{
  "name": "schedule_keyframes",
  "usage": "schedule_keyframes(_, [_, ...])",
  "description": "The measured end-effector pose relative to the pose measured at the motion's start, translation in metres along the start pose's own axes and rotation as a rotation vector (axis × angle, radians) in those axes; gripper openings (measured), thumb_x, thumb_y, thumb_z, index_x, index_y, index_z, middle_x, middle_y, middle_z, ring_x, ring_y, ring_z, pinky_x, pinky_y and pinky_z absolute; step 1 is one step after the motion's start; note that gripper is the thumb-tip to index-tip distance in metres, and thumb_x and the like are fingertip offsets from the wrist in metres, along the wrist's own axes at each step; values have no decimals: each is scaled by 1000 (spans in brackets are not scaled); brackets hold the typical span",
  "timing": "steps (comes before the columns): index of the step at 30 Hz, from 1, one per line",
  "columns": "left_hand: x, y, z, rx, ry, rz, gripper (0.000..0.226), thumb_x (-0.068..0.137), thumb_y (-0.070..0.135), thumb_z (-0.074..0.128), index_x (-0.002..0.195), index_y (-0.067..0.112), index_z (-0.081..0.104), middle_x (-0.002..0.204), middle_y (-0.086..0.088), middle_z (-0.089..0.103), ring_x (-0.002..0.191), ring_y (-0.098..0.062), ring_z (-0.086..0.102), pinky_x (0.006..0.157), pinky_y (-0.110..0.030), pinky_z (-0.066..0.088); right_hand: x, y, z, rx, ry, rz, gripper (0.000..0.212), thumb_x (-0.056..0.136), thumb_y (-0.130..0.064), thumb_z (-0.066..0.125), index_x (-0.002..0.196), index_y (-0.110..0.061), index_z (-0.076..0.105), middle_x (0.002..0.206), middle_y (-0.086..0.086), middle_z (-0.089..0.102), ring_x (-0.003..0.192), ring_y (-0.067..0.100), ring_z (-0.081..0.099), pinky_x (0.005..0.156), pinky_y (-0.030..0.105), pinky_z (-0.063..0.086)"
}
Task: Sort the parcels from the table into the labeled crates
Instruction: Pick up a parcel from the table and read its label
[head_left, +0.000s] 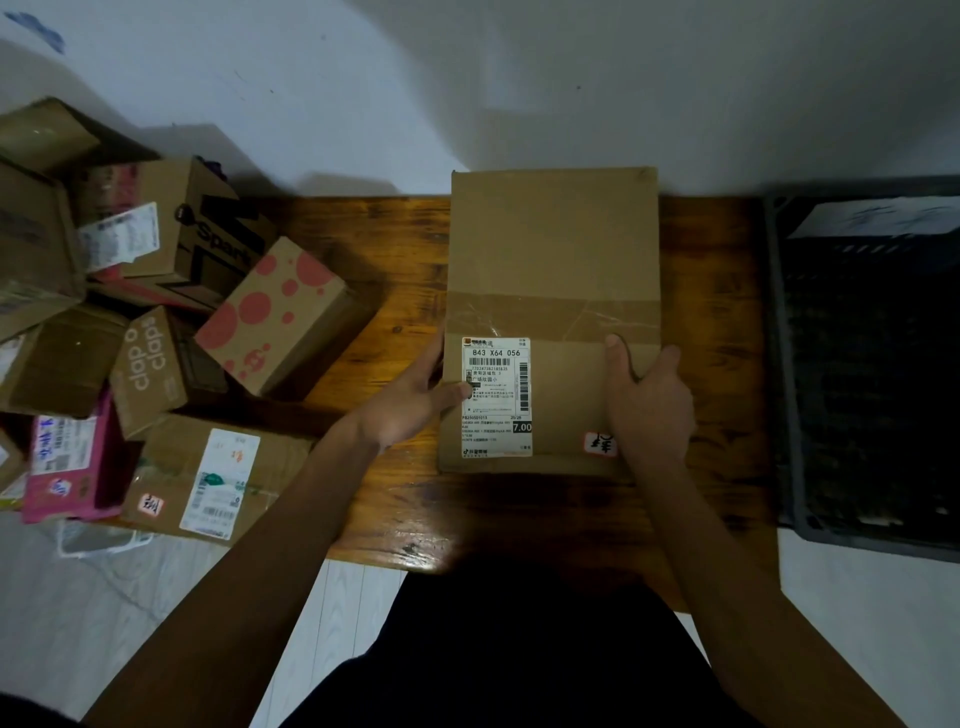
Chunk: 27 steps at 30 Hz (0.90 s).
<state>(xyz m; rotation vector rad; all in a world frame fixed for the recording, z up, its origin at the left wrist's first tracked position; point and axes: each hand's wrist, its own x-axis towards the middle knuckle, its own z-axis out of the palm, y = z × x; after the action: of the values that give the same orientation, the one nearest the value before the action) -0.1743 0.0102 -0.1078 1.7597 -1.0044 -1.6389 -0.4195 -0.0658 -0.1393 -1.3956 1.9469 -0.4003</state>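
Note:
A large flat cardboard parcel (553, 249) lies on the wooden table (384, 499) in front of me, with a white shipping label and a small red-and-white sticker on top. My left hand (415, 400) holds its left edge, thumb on the label. My right hand (647, 402) grips its right near corner, with the thumb on top and the fingers curled round the edge. A dark plastic crate (779, 364) with a white label sheet stands at the table's right end.
A heap of cardboard parcels fills the table's left end: a spotted box (275, 312), a "clap o claps" box (148, 364), a labeled flat box (208, 478) and a pink package (67, 467). A white wall stands behind.

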Motion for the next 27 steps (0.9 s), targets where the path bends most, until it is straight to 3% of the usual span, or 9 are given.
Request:
schedule_keyframes(2, [-3, -1, 1, 10, -6, -1, 83, 98, 12, 60, 159, 40, 10, 152, 8, 47, 140, -17, 44, 110, -43, 45, -1, 2, 1, 2, 7, -7, 69, 100, -63, 41, 141, -7, 39, 96, -1, 51, 90, 21, 54, 78, 35, 40])
schedule_keyframes(7, [-8, -2, 3, -2, -31, 1, 86, 97, 17, 63, 158, 44, 9, 154, 9, 45, 142, -17, 41, 113, -51, 41, 1, 3, 2, 5, 11, -9, 68, 101, -63, 40, 142, -8, 39, 90, -4, 50, 86, 17, 50, 77, 34, 40])
schedule_keyframes(10, [-11, -3, 5, 2, -35, 12, 86, 98, 13, 61, 159, 40, 7, 155, 8, 43, 143, -16, 40, 113, -47, 42, 0, 3, 1, 2, 4, -11, 66, 101, -62, 41, 139, -8, 40, 81, -7, 46, 85, 19, 53, 74, 34, 39])
schedule_keyframes(14, [-16, -6, 8, 16, -32, 20, 83, 98, 13, 63, 158, 39, 12, 154, 9, 45, 143, -14, 41, 113, -45, 41, 0, 4, 0, -4, 14, -11, 64, 101, -62, 41, 134, -7, 42, 90, 1, 51, 85, 21, 52, 74, 35, 40])
schedule_keyframes(19, [-26, -15, 13, 55, -44, -28, 91, 96, 7, 63, 157, 41, 4, 149, 18, 45, 138, -4, 42, 111, -25, 42, -2, 4, 1, -20, 16, -20, 60, 101, -61, 41, 129, -8, 44, 91, 0, 51, 82, 19, 51, 72, 33, 39])
schedule_keyframes(24, [-34, -20, 18, 87, -71, -27, 99, 96, 1, 62, 159, 37, -6, 158, 14, 34, 144, -4, 35, 120, -34, 33, -2, 4, 2, -18, 17, -18, 60, 101, -62, 41, 128, -9, 43, 80, -7, 47, 81, 19, 54, 71, 34, 41])
schedule_keyframes(27, [-37, -22, 22, 77, -78, -13, 100, 96, -2, 60, 158, 36, -8, 159, 14, 32, 145, -6, 33, 121, -38, 30, -1, 5, 3, -24, 26, -17, 62, 100, -63, 40, 130, -8, 43, 89, 0, 53, 82, 19, 53, 71, 35, 43])
